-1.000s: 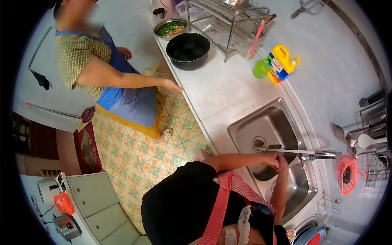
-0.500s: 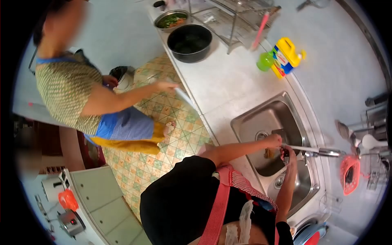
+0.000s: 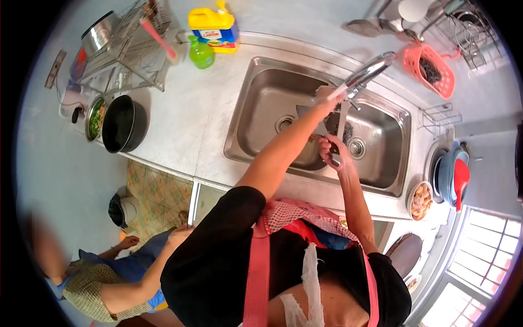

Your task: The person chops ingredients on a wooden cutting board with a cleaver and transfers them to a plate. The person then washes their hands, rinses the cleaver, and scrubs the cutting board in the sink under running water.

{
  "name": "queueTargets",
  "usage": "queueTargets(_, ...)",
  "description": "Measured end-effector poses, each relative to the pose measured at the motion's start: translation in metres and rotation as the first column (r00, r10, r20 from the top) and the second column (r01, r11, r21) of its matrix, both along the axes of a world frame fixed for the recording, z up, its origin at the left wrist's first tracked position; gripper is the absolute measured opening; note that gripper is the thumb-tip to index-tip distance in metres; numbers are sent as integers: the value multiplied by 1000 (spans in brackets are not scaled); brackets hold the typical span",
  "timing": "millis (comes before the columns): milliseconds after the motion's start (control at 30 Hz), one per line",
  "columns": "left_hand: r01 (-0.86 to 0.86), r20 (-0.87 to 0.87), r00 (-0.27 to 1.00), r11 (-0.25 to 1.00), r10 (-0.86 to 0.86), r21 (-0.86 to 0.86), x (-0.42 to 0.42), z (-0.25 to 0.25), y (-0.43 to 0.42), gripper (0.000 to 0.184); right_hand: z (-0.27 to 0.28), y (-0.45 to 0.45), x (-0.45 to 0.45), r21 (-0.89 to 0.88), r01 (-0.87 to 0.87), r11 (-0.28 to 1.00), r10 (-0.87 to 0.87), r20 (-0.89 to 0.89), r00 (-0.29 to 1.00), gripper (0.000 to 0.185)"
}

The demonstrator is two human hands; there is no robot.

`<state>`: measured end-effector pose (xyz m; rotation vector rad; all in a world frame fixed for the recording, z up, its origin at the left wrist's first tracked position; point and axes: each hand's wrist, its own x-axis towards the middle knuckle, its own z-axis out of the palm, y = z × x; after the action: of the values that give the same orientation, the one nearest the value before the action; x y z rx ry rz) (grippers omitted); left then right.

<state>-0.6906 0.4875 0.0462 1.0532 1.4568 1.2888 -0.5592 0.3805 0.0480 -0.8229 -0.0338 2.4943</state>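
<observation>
My right hand (image 3: 335,150) is closed around the dark handle of a cleaver (image 3: 311,115), low over the divider of the double sink. The broad grey blade points toward the left basin (image 3: 264,103). My left hand (image 3: 328,101) is just above the blade, under the spout of the chrome faucet (image 3: 370,71), where a white stream of water runs down. Its fingers are blurred by water and motion, so I cannot see whether they grip anything. A dark scrubber-like clump (image 3: 347,132) shows beside the blade, near the right basin (image 3: 381,141).
Behind the sink are a green bottle (image 3: 201,54), a yellow-blue jug (image 3: 213,30) and a pink basket (image 3: 430,71). A black pot (image 3: 124,124) stands at left, a bowl of food (image 3: 420,200) at right. A co-worker (image 3: 120,278) in a blue apron stands lower left.
My view has turned so the sink now lies in the middle. My left hand has moved up under the faucet, while my right hand stays on the cleaver. The co-worker now appears lower left.
</observation>
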Motion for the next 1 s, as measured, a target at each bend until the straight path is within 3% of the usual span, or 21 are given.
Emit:
queueTargets(67, -1, -156, 988, 990, 23, 139, -13, -12, -7, 32, -3, 15, -8, -29, -15, 999, 13, -58, 998, 23)
queueTargets(133, -49, -413, 908, 996, 78, 79, -30, -13, -34, 29, -12, 23, -21, 129, -14, 992, -16, 233, 972, 20)
queueTargets(200, -16, -299, 953, 978, -48, -208, -50, -9, -69, 39, -33, 30, -35, 187, -53, 981, 9, 229, 973, 21)
queueTargets(267, -15, -245, 969, 970, -46, -242, -71, -48, -104, 38, -43, 23, -53, 243, -97, 965, 41, 225, 974, 21)
queueTargets(300, 136, 174, 981, 938, -83, -320, -76, -40, -122, 38, -41, 15, -65, 207, -126, 970, 65, 277, 959, 23)
queueTargets(333, 302, 566, 822, 895, -70, -328, -79, -31, -137, 38, -41, 11, -70, 167, -155, 974, 93, 329, 940, 25)
queueTargets(367, 301, 569, 820, 892, -61, -338, -84, -32, -148, 38, -51, 11, -67, 268, -264, 927, 226, 165, 960, 28)
queueTargets(433, 536, 780, 626, 718, 16, -445, -94, -34, -162, 30, -63, 8, -70, 287, -321, 903, 298, 120, 947, 31)
queueTargets(467, 536, 779, 626, 715, 22, -450, -97, -36, -165, 30, -65, 8, -73, 321, -369, 872, 365, 76, 928, 34)
queueTargets(533, 468, 767, 639, 824, -65, -320, -100, -40, -171, 21, -74, 5, -77, 325, -400, 857, 344, 218, 913, 38)
queueTargets(567, 430, 792, 610, 839, 2, -334, -102, -39, -174, 17, -85, 13, -76, 295, -450, 843, 345, 345, 873, 38)
queueTargets(633, 427, 800, 597, 821, 58, -378, -120, -47, -184, 16, -108, 48, -63, 241, -651, 720, 419, 596, 685, 38)
queueTargets(667, 420, 806, 580, 806, 116, -417, -127, -49, -188, 15, -117, 63, -61, 212, -863, 458, 158, 936, 314, 39)
queueTargets(700, 372, 772, 619, 813, 142, -448, -129, -43, -194, 14, -127, 69, -60, 2, -976, 219, -264, 963, -57, 40)
queueTargets(733, 357, 766, 623, 813, 159, -459, -132, -37, -198, 14, -147, 68, -58, 137, -976, 167, -585, 811, 14, 48)
queueTargets(800, 273, 665, 711, 783, 227, -559, -135, -29, -206, 15, -191, 76, -52, 34, -992, -125, -944, 302, 130, 56)
queueTargets(833, 257, 651, 716, 771, 253, -583, -137, -31, -210, 18, -239, 76, -44, -35, -981, -193, -924, 343, 170, 59)
queueTargets(867, 241, 644, 718, 773, 264, -586, -140, -32, -211, 18, -228, 74, -52, -101, -960, -261, -901, 383, 205, 63)
queueTargets(900, 240, 638, 729, 780, 248, -577, -144, -32, -214, 19, -217, 71, -61, -170, -982, -87, -537, 838, -98, 60)
queueTargets(933, 243, 632, 739, 785, 231, -571, -146, -30, -217, 20, -221, 68, -63, -165, -982, -96, -532, 842, -90, 60)
queueTargets(1000, 204, 545, 814, 780, 201, -592, -148, -28, -218, 18, -228, 60, -56, 48, -996, 68, -363, 931, 20, 52)
